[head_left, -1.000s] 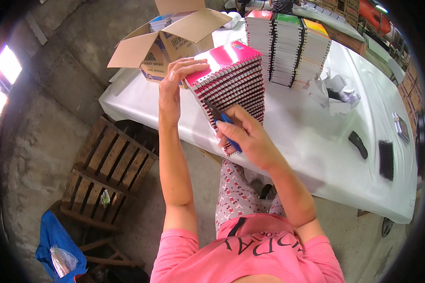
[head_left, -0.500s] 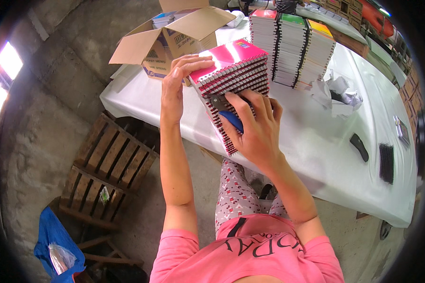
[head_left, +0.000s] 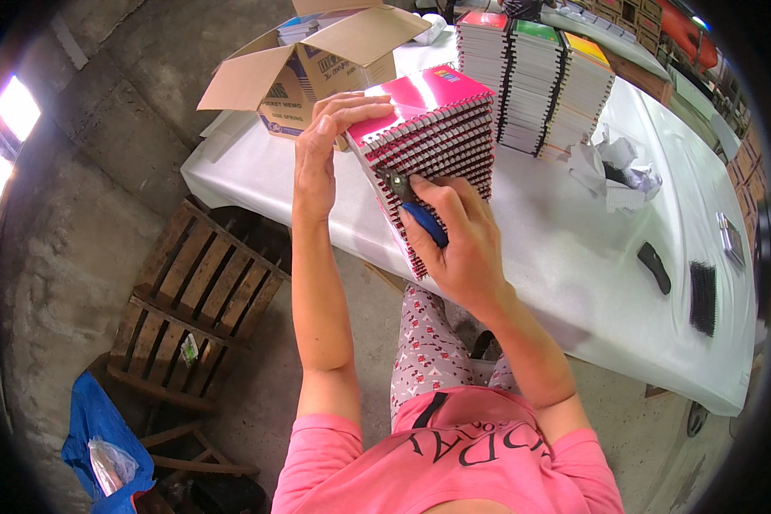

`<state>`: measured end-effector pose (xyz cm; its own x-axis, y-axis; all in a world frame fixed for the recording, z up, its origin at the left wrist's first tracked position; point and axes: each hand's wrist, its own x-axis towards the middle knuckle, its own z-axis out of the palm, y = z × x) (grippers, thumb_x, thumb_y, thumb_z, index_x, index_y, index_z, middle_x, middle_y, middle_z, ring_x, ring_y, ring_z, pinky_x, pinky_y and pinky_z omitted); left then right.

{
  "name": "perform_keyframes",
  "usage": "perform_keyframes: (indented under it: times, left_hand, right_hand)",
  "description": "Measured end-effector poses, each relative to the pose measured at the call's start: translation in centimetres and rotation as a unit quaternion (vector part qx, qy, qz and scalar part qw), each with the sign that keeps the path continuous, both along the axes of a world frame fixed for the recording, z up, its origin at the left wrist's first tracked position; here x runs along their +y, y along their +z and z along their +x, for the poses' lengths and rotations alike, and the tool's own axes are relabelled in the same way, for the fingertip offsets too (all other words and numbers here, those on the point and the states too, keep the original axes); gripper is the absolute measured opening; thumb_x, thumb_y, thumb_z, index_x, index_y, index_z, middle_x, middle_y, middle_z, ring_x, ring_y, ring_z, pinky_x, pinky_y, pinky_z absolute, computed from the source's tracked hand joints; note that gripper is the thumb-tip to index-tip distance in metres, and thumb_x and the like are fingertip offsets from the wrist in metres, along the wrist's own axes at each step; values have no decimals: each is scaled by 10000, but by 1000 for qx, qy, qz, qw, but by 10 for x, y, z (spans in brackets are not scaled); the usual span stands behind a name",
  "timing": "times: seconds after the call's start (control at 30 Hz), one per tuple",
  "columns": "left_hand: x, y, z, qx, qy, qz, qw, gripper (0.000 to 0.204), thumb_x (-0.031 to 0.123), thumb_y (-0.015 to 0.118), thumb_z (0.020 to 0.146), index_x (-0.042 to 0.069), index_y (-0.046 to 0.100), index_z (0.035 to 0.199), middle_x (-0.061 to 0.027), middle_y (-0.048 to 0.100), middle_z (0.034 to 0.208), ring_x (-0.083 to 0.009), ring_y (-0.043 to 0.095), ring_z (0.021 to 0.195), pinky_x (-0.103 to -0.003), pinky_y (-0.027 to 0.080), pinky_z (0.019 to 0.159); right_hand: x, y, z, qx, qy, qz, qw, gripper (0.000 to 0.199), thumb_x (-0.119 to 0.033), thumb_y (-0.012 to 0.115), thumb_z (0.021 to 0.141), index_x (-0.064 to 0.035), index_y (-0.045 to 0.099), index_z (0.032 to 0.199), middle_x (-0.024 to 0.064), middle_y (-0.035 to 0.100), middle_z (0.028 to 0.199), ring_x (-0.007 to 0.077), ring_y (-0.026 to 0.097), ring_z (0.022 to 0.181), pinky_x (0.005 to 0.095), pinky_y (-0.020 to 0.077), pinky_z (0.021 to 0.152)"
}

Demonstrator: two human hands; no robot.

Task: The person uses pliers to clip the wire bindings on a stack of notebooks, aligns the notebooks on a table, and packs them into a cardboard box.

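A tall stack of pink-covered spiral notebooks [head_left: 421,90] stands at the table's near edge, its coil bindings facing me. My left hand [head_left: 321,141] lies over the left corner of the stack, fingers stretched flat on the top cover. In my right hand [head_left: 463,231] is a pair of blue-handled cutting pliers [head_left: 426,224], gripped with the thumb along one handle. Their dark metal jaws point up and left, at the left ends of the coils. Whether the jaws touch a coil I cannot tell.
Behind the stack stands an open cardboard box [head_left: 317,86]. Taller spiral-notebook stacks with red, green and yellow covers [head_left: 535,32] are at back right. Crumpled paper [head_left: 621,171], a dark curved object [head_left: 654,267] and black bristly strips [head_left: 702,298] lie on the white-covered table [head_left: 565,274]. A wooden pallet [head_left: 201,304] is at left.
My right hand and the pliers have shifted slightly down along the bindings, with the fingers drawn in, baring more coils. My left hand stays on the top cover.
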<state>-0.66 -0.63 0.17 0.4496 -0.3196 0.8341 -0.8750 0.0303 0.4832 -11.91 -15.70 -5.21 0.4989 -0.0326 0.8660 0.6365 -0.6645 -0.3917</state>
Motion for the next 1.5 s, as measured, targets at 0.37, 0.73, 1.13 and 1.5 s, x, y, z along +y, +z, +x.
perform_keyframes:
  times: [0.37,0.73,1.13,1.5]
  left_hand:
    - [0,1,-6,-9,12,14,1000,440,285,371,890,9,699,990,-127,654,1083,-265,477,1132,-389,303,1017]
    - [1,5,-9,-28,27,27,999,440,329,433,876,-4,693,1001,-139,654,1079,-273,495,1136,-395,313,1017]
    - [0,3,-10,-43,18,13,999,360,270,459,887,19,700,983,-102,666,1057,-262,500,1117,-387,308,1010]
    - [-2,-3,-10,-39,89,-27,995,451,378,482,859,34,664,1088,-98,519,1293,-265,466,1174,-407,287,1028]
  right_hand:
    - [-6,25,-23,436,396,425,687,240,-270,608,880,-68,529,982,65,578,796,176,589,711,327,449,619]
    - [0,26,-12,-32,-128,-59,990,405,-272,687,761,-160,559,1128,34,542,1008,204,529,920,373,330,810]
    - [-2,35,-21,229,165,103,954,271,-268,602,873,-82,492,1037,62,570,792,183,592,617,293,466,499]
    - [-42,16,-36,212,155,150,953,381,-247,637,844,-4,519,1112,139,607,941,245,602,871,330,460,819]
